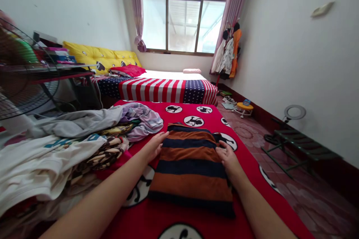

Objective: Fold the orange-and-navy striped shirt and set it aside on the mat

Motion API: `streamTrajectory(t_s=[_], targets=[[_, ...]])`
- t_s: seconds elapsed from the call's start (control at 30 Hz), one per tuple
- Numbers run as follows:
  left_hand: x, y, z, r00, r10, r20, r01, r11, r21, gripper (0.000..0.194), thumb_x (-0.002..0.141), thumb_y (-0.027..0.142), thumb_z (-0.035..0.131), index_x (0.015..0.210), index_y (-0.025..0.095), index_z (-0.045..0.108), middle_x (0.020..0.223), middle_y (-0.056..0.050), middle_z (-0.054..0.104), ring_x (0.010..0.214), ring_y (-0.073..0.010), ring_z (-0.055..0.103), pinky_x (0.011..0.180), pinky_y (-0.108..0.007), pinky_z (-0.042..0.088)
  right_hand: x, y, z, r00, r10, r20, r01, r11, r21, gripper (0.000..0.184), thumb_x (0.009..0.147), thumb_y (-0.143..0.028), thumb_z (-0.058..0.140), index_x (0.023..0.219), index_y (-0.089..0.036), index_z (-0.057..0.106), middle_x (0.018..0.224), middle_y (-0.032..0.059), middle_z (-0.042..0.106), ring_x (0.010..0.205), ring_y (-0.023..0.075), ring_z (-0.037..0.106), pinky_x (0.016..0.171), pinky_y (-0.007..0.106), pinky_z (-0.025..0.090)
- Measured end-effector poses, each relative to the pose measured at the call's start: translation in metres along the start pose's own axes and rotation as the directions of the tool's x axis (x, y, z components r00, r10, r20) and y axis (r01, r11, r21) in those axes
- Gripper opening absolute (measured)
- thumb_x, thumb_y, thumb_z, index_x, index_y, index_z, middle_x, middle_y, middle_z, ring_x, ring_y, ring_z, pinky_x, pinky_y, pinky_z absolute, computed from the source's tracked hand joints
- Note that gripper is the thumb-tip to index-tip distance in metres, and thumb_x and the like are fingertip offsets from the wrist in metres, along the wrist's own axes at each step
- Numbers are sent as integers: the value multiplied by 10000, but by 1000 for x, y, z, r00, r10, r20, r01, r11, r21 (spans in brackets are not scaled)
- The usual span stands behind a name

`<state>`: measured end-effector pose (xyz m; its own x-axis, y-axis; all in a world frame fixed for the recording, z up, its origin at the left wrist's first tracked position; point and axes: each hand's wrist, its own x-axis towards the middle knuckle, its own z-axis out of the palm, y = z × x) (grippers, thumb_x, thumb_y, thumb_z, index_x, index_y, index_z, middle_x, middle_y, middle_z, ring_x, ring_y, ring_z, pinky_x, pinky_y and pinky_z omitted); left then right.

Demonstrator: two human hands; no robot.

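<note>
A folded garment with orange and dark blue stripes [190,166] lies on a red bedsheet [246,164] printed with round cartoon patches. My left hand [154,145] rests flat against the garment's left edge, fingers stretched out. At the right edge lies my right hand [228,157], also flat with its fingers touching the fabric. Neither hand grips anything.
A heap of loose clothes [81,142] covers the bed's left side. Beyond is a second bed with a stars-and-stripes cover [162,89], yellow pillows [98,58] and a window [183,26]. A fan [19,78] stands at left, a folded green cot [297,145] on the floor at right.
</note>
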<state>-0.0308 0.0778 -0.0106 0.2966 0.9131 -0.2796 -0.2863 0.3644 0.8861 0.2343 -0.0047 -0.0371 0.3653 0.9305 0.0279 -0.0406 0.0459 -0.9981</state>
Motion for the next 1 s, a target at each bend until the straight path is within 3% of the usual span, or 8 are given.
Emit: streamTrajectory(t_s=[0.1,0.27,0.37,0.47,0.53,0.63,0.83,1.0], targets=[[-6,-24,-12,987,155,49,-157,987,25,816,654,288,803,1377,228,430,1126,-93,686,993,-246,667,830,-333,534,-4,20,-5,998,-60,29,59,998,28,694,678,-398,726,1311,-267,472,983,38,707,940,231,681,873,392,540],[1,-17,0,895,411,176,-446,842,304,482,666,158,678,1147,172,665,1209,-74,650,1171,-268,560,1026,-377,413,-16,3,8,945,-325,36,327,936,-131,447,737,-285,619,1180,-217,623,1253,59,610,1156,225,566,1015,396,435],[7,-8,12,827,494,266,-544,588,599,523,680,37,546,1169,183,658,1222,-71,636,1176,-254,551,1048,-394,390,-21,-1,11,900,-435,-24,408,861,-303,421,752,-247,550,1161,-208,642,1249,73,602,1164,229,549,1023,415,413],[-7,-8,29,794,576,194,-366,199,909,485,691,32,577,1150,163,662,1388,-144,484,1259,-339,456,1042,-492,369,-21,7,7,928,-371,-42,317,842,-437,330,697,-253,560,982,-172,704,1104,103,664,1093,268,585,1000,447,420],[-27,-16,44,722,652,231,-293,-14,956,457,749,112,609,1203,166,624,1508,-154,305,1343,-367,330,1061,-530,325,-19,12,3,955,-289,-69,233,872,-432,318,705,-299,579,973,-167,687,1017,104,692,1014,275,623,930,438,470],[-59,-39,67,668,592,451,-427,-192,884,488,836,297,598,1312,212,533,1544,-119,238,1406,-314,223,1124,-506,236,-16,18,1,963,-246,-105,197,917,-347,415,728,-401,616,1074,-172,619,989,99,701,939,261,655,836,399,519],[-79,-95,72,680,366,635,-620,-175,765,712,790,624,564,1425,374,359,1581,-78,116,1431,-365,93,1105,-633,106,0,15,-6,956,-238,-170,188,945,-268,475,702,-459,646,1076,-169,602,933,100,705,891,253,666,767,378,537],[-75,-95,66,697,317,643,-645,-113,756,626,785,647,548,1367,455,421,1587,-30,66,1427,-391,67,1087,-665,40,44,-3,-8,962,-194,-194,98,904,-417,535,708,-493,623,1123,-158,588,839,82,713,690,207,666,615,330,528]])
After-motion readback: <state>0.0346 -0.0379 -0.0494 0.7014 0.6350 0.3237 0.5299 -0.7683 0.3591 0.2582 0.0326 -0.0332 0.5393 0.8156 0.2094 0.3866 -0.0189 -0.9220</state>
